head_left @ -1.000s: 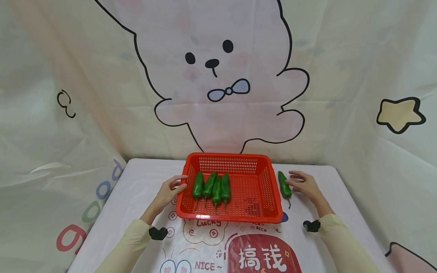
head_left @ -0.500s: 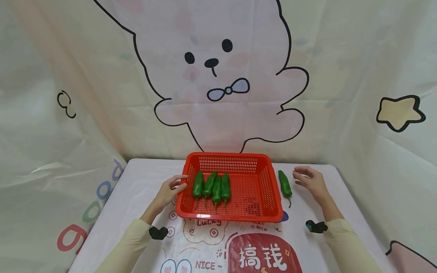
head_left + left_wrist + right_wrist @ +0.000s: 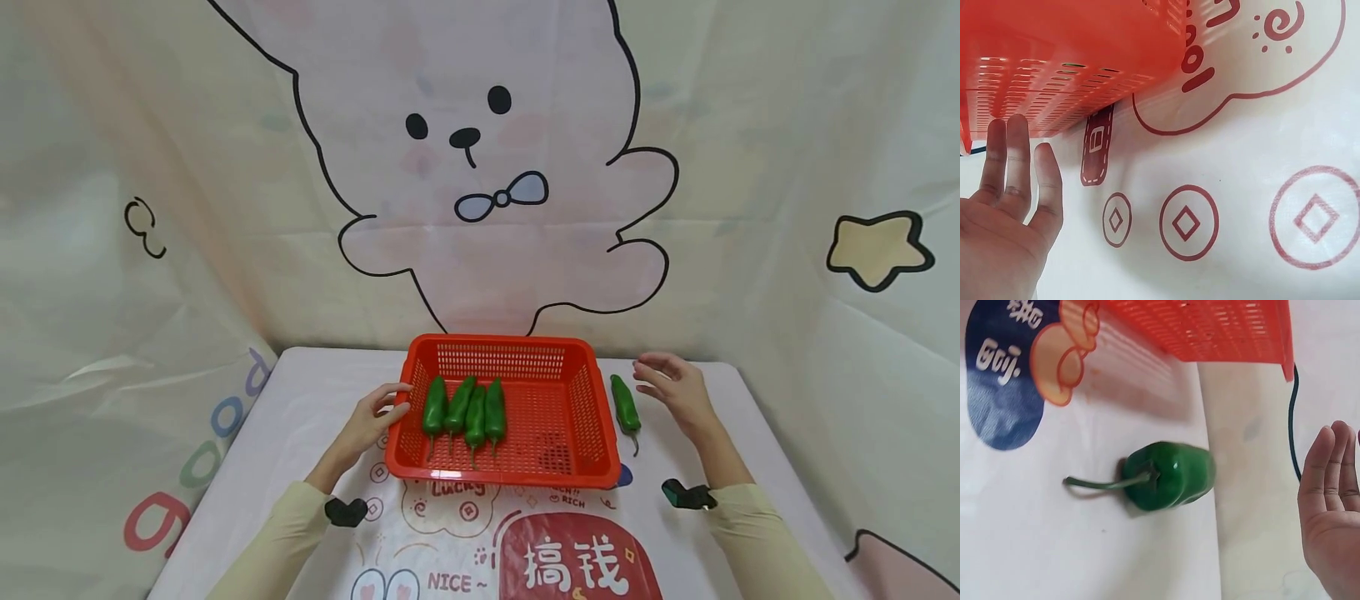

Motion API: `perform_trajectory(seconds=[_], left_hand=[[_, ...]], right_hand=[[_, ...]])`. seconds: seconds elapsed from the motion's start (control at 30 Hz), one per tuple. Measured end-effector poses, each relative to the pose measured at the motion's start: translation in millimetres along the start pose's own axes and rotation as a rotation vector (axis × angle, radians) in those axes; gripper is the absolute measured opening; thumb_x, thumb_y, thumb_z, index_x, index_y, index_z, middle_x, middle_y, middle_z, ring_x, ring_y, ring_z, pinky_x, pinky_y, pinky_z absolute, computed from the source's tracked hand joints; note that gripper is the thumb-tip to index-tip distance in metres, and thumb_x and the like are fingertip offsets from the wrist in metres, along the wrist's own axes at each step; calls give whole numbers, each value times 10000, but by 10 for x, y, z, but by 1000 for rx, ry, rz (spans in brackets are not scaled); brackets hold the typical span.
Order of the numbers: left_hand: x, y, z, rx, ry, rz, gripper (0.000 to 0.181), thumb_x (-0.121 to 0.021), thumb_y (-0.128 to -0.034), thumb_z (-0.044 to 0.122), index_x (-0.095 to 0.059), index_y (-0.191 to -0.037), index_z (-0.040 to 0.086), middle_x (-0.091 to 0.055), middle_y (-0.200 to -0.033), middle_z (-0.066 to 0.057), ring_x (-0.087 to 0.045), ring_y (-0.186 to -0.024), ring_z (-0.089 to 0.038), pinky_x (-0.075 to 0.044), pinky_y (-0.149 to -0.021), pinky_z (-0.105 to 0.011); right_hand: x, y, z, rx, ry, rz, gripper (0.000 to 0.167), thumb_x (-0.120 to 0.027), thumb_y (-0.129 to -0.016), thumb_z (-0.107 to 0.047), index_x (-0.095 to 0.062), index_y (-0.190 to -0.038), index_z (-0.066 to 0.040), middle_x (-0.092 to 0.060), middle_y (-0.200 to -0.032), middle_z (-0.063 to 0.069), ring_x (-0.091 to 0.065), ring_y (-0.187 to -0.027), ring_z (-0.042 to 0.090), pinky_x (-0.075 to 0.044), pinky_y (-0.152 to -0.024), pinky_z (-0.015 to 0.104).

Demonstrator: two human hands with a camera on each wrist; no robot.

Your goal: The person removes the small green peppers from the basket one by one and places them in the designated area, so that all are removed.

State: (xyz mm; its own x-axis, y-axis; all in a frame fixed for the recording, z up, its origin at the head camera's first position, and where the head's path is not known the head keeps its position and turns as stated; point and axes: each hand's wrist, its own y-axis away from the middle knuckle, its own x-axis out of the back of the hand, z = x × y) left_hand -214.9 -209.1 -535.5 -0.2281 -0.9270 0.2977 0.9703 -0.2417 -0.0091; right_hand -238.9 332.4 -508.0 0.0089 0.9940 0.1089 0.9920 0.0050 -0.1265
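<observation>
A red plastic basket (image 3: 536,474) stands at the back of the table with several green peppers (image 3: 476,417) lying side by side in its left half. My left hand (image 3: 370,421) is at the basket's left side, fingertips at the rim. Its fingers (image 3: 1017,156) look fairly straight along the outer wall in the left wrist view; its thumb is hidden there. One more green pepper (image 3: 625,404) lies on the table just right of the basket, stem towards me. My right hand (image 3: 681,393) hovers right of this pepper, holding nothing, its fingers (image 3: 1317,465) extended and apart from it.
A white printed cloth (image 3: 450,546) covers the table. Behind it hangs a backdrop (image 3: 577,275) with a cartoon bear. A dark cord (image 3: 1293,425) shows beyond the basket in the right wrist view.
My right hand has drawn away to the right from the loose pepper, then shifted slightly back left and farther from me. The left hand, basket and peppers stay put.
</observation>
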Motion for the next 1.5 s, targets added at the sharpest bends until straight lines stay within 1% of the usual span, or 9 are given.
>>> perform_trajectory(seconds=[0.43, 0.57, 0.7, 0.83, 0.97, 1.13, 1.27, 1.4, 1.5], left_hand=[[3, -2, 10, 35, 28, -4, 382, -642, -1022, 182, -588, -1389, 94, -515, -1444, -163, -456, -1319, -382, -395, -1078, -568], [3, 7, 3, 37, 29, -4, 406, -645, -1023, 217, -585, -1404, 90, -522, -1442, -162, -466, -1313, -374, -400, -1077, -557], [-1, 6, -5, 53, 34, -5, 418, -643, -1024, 227, -580, -1417, 98, -522, -1437, -166, -481, -1299, -378, -443, -1046, -538], [-2, 6, -12, 60, 47, -6, 431, -639, -1026, 223, -569, -1434, 103, -511, -1447, -183, -499, -1283, -397, -504, -986, -498], [-5, 9, -11, 67, 50, 1, 439, -645, -1022, 228, -569, -1437, 109, -511, -1449, -186, -513, -1270, -404, -530, -951, -480], [-12, 4, -16, 72, 35, 13, 449, -654, -1016, 250, -574, -1436, 111, -508, -1460, -170, -485, -1301, -394, -483, -1007, -518], [-30, 7, -19, 72, 16, 28, 464, -645, -1021, 236, -556, -1450, 85, -503, -1464, -186, -477, -1304, -403, -461, -1025, -544], [-49, 37, 64, 68, -3, 32, 461, -627, -1028, 179, -535, -1456, 34, -490, -1467, -221, -472, -1295, -429, -451, -1033, -551], [-46, 87, 217, 62, -10, 19, 450, -624, -1027, 151, -537, -1443, 4, -497, -1453, -238, -483, -1277, -436, -471, -1017, -535]], right_hand=[[-260, -97, -297, 79, -27, -87, 392, -669, -998, -96, -543, -1286, 139, -662, -1101, 94, -679, -990, 206, -578, -833, 317], [-353, -139, -353, 84, -29, -106, 316, -671, -993, -75, -593, -1255, 84, -663, -1122, 107, -680, -990, 199, -582, -836, 353], [-456, -180, -395, 89, 7, -128, 281, -673, -998, -109, -618, -1246, 14, -628, -1188, 232, -671, -1032, 264, -582, -843, 344], [-557, -237, -430, 101, 12, -150, 312, -668, -1002, -106, -594, -1257, 58, -591, -1205, 308, -657, -1057, 354, -583, -850, 379], [-663, -297, -470, 102, 17, -168, 352, -680, -997, -121, -583, -1260, 92, -608, -1194, 267, -672, -1036, 308, -576, -865, 429], [-787, -339, -535, 91, 7, -185, 351, -704, -984, -142, -602, -1248, 64, -590, -1226, 302, -687, -1002, 226, -585, -839, 360], [-875, -358, -585, 84, -16, -195, 386, -712, -977, -133, -588, -1272, 84, -582, -1246, 298, -681, -1028, 290, -586, -834, 351], [-959, -376, -622, 89, -34, -205, 380, -709, -975, -105, -584, -1276, 90, -590, -1244, 282, -674, -1038, 307, -578, -859, 420], [-1022, -393, -632, 96, -47, -222, 358, -690, -983, -80, -580, -1278, 90, -574, -1270, 309, -649, -1089, 355, -553, -893, 491]])
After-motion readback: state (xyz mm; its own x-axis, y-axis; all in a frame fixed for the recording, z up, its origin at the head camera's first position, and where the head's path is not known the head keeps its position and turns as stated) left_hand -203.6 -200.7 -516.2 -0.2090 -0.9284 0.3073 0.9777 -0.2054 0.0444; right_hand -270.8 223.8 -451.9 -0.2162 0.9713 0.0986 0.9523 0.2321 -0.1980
